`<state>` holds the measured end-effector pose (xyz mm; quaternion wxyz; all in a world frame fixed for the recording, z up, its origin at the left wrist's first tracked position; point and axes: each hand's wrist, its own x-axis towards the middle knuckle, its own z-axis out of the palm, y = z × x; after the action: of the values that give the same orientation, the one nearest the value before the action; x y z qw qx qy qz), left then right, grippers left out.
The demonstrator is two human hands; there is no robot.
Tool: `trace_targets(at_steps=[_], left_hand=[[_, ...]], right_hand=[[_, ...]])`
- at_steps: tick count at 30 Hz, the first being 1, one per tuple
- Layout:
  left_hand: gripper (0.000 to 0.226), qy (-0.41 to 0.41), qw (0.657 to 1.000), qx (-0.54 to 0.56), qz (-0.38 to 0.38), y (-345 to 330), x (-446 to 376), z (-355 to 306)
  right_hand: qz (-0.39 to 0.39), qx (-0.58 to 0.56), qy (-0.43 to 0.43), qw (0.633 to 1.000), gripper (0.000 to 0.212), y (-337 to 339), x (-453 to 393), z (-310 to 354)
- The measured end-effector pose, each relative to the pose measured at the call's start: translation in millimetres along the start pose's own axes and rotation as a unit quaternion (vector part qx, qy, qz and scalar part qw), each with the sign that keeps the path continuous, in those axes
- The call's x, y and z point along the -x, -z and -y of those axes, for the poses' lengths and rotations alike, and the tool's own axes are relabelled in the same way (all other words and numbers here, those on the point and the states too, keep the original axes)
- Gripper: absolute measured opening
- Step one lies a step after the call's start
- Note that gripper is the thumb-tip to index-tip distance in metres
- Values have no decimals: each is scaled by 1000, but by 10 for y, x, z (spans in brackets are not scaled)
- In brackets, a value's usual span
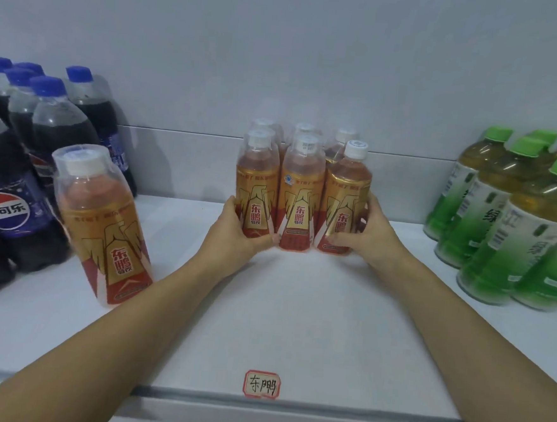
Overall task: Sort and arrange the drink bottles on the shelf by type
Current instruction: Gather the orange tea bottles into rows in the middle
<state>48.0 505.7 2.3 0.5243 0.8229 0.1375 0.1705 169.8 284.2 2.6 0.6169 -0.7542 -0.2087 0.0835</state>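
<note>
Several gold-and-red energy drink bottles (299, 196) stand in two rows at the middle back of the white shelf (296, 311). My left hand (239, 232) grips the lower left side of the front left bottle (257, 189). My right hand (367, 237) grips the lower right side of the front right bottle (345, 199). One more bottle of the same drink (101, 228) stands apart at the front left, beside the cola bottles.
Dark cola bottles with blue caps (27, 147) fill the left end of the shelf. Green tea bottles with green caps (513, 220) stand at the right. A red-edged handwritten label (261, 384) is stuck at the shelf's front edge. A grey wall closes the back.
</note>
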Motion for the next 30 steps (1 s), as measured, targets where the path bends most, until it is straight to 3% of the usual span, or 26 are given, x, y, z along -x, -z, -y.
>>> trace_targets(at_steps=[3, 7, 10, 13, 15, 18, 20, 21, 23, 26, 27, 29, 30], left_hand=[[65, 10, 982, -186, 33, 160, 350, -77], [68, -67, 917, -364, 146, 459, 904, 7], [68, -132, 867, -435, 204, 646, 1171, 137], [64, -157, 856, -439, 225, 860, 1282, 178], [59, -159, 860, -418, 246, 1029, 1335, 190], [46, -176, 864, -392, 262, 1293, 1430, 173], [30, -190, 873, -391, 219, 1463, 1450, 215], [28, -181, 888, -386, 172, 1537, 1451, 246], [46, -142, 932, -330, 36, 1651, 1442, 349], [48, -96, 968, -165, -163, 1619, 1401, 418], [53, -72, 974, -123, -176, 1549, 1368, 377], [84, -20, 991, -93, -94, 1348, 1250, 257], [89, -11, 996, -81, -46, 1228, 1182, 198]], right_hand=[[-67, 56, -50, 995, 109, 72, 156, 219], [-168, 32, 30, 985, 71, -78, 635, 541], [-100, 11, 92, 991, 49, -442, 932, 766], [39, 35, 132, 990, 46, -933, 993, 1014], [108, 47, 166, 979, 51, -1287, 987, 1200], [165, 84, 175, 967, 76, -1818, 887, 1470], [209, 87, 155, 962, 89, -2106, 781, 1527], [230, 85, 138, 960, 87, -2216, 731, 1506], [250, 72, 107, 960, 75, -2335, 688, 1422], [201, 21, 90, 975, 65, -2285, 713, 1296], [179, 7, 89, 980, 63, -2220, 738, 1276], [133, -26, 86, 987, 60, -2021, 785, 1242], [116, -29, 90, 989, 59, -1892, 811, 1219]])
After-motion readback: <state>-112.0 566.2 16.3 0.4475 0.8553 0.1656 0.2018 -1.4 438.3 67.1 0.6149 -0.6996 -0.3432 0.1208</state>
